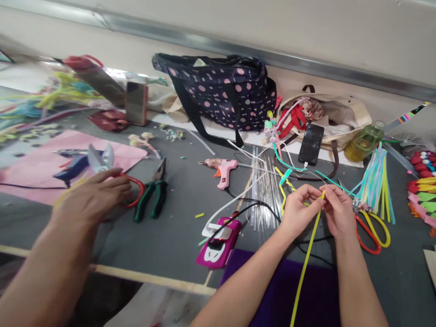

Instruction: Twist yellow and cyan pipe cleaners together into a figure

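The left hand (pixel 298 205) and right hand (pixel 339 211) pinched a yellow pipe cleaner (pixel 306 259) over the bench (pixel 184 245), its tail trailing toward the front edge. They seemed mid-twist; the next turn called for steady fingertips.

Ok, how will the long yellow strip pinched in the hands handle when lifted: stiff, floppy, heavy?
The yellow strip is probably light, being slim for its length. It may be fairly stiff: it runs nearly straight from the fingers to the frame's bottom edge. It likely bends by hand, though, if it matches the kinked yellow piece beyond.
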Demonstrator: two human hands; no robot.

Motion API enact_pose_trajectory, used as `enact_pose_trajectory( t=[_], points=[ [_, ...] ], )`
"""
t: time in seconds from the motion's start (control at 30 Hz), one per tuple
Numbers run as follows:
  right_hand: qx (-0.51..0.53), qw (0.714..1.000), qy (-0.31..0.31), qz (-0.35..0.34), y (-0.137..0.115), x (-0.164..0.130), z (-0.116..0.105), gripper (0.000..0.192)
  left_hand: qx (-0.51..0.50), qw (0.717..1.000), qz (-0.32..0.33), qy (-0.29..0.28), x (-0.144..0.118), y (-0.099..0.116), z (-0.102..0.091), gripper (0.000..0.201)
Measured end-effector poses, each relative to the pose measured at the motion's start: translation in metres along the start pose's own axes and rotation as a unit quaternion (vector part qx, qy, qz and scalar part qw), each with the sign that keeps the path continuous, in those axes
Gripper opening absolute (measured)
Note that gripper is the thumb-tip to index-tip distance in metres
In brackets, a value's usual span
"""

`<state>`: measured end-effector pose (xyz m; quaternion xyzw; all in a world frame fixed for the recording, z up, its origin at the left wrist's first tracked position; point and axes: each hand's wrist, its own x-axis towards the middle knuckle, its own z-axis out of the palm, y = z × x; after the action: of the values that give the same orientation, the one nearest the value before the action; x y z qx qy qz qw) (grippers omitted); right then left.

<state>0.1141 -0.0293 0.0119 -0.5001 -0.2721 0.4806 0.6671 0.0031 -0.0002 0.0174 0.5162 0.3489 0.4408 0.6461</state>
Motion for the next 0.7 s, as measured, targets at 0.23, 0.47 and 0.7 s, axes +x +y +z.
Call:
enact_pose_trajectory(
  t=[0.23,0.47,0.7],
  points=[
    [-0.016,0.999,0.042,-0.026,0.0014,0.0018,0.0011,0.023,0.043,0.998,0.033,-0.009,0.0001,-0.0035,0.0014,0.019],
    [-0.024,0.997,0.066,-0.041,0.0031,0.0026,0.003,0.024,0.103,0.993,0.047,-0.014,-0.003,-0.001,0.0001,0.018],
    [-0.031,0.996,0.073,-0.05,0.0035,0.0028,0.0034,0.025,0.159,0.979,0.127,-0.007,-0.0031,-0.0001,0.0001,0.017]
  ],
)
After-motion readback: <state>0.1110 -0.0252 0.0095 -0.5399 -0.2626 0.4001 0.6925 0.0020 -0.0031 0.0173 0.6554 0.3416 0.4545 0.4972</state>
